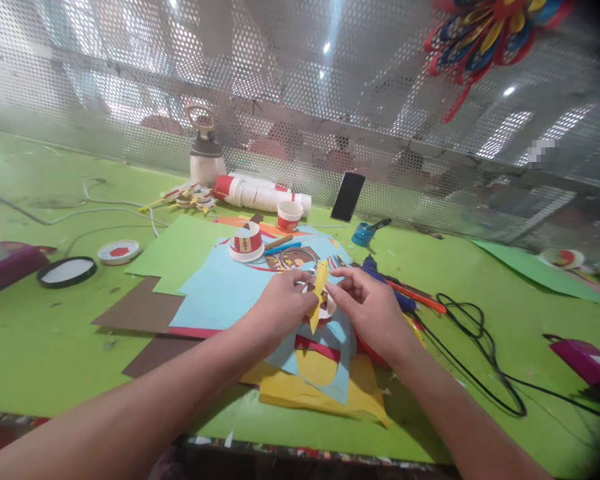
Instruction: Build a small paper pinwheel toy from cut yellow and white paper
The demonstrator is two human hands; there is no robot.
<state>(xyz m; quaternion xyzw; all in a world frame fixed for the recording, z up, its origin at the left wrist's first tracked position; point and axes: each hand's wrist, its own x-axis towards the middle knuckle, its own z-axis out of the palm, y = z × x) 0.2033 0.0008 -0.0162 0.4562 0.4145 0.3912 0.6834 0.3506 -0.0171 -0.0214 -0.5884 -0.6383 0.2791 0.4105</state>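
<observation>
Left hand: the left hand (280, 303) had its fingers curled and pressed together, thumb and forefinger pinching the near edge of a yellow paper petal (319, 293).
Right hand: the right hand (367, 307) met it from the other side, fingertips closed on the same strip and on the cut paper cup ring (326, 308) just behind it.
Petal: it stood upright between both sets of fingertips, its lower tip hanging below the thumbs.
Under the fingers: a light blue paper sheet (220, 293), with yellow paper sheets (325, 393) nearer the wrists.
Beyond the fingertips: a red-and-white cup piece (247, 241), a small paper cup (289, 215), a phone (348, 196).
Right of the right hand: a black cable (480, 347).
Doing it well: in my judgement, the pinch should have stayed low on the petal, pressing it flat to the ring without creasing.
</observation>
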